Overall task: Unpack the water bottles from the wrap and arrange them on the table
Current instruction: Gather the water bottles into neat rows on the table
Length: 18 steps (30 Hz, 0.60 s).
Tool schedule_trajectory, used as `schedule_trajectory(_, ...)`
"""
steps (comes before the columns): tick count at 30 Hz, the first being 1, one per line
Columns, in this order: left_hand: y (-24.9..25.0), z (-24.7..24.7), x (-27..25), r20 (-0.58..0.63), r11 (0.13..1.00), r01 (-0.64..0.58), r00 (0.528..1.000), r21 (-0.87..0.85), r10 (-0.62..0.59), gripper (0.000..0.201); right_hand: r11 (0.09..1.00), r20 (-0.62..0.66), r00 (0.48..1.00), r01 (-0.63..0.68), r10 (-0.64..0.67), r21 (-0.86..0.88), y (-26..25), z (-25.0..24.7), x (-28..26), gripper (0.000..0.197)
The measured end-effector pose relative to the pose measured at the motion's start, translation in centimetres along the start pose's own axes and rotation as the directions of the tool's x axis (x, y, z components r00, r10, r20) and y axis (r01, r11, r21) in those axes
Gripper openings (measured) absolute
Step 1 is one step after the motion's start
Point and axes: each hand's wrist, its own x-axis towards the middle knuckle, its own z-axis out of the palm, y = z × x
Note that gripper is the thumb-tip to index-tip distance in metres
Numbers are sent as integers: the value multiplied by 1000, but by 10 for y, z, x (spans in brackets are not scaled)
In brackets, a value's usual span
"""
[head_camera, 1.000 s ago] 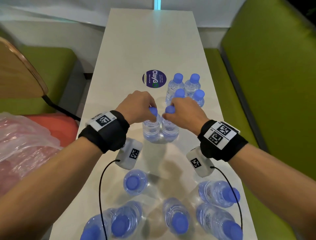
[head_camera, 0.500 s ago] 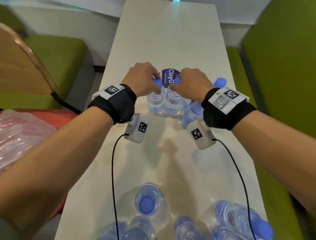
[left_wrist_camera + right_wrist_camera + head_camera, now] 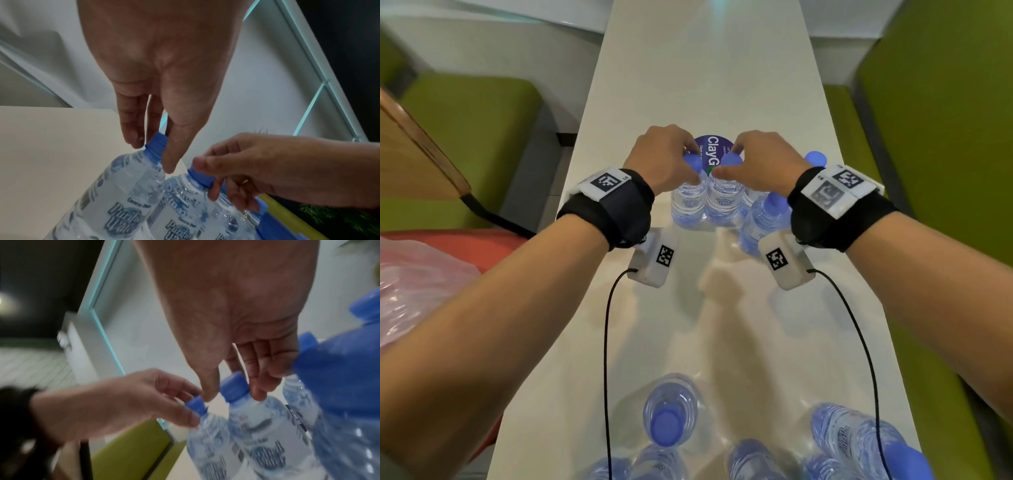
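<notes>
Two clear water bottles with blue caps stand side by side on the white table [image 3: 688, 78], beside the round purple sticker [image 3: 714, 150]. My left hand [image 3: 690, 161] pinches the cap [image 3: 156, 144] of the left bottle [image 3: 687, 202]. My right hand [image 3: 729, 161] pinches the cap [image 3: 234, 387] of the right bottle [image 3: 722, 205]. Both bottles press against a group of other bottles [image 3: 760, 219] under my right wrist. Several more bottles [image 3: 671, 411] stand at the near end of the table. The pink plastic wrap [image 3: 414, 291] lies off to the left.
Green benches [image 3: 945, 137] run along both sides of the table. A wooden chair back [image 3: 410, 147] stands at the left, above a red seat [image 3: 465, 240] that carries the wrap. Black cables [image 3: 606, 342] hang from both wrist cameras over the table's middle.
Both hands have carried their bottles away from me, from the table's middle up to the purple sticker, beside the far group of bottles. The grips on the caps are the same.
</notes>
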Motion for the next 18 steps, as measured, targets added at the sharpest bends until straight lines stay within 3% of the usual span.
schedule_trajectory(2,5,1,1,-4,998,-58,998,21,58,45,1000,-85,996,14,-12,19,8,-12,0,47)
schedule_trajectory(5,18,8,4,30,986,-151,988,69,149,52,996,-195,981,2,-18,-86,21,-24,-1,41)
schedule_trajectory(10,34,26,10,104,976,-185,979,118,174,52,972,-10,1000,-6,3,-235,38,-21,-5,40)
schedule_trajectory(18,36,32,20,36,985,-145,989,92,142,42,960,29,999,26,-19,-280,41,-22,0,27)
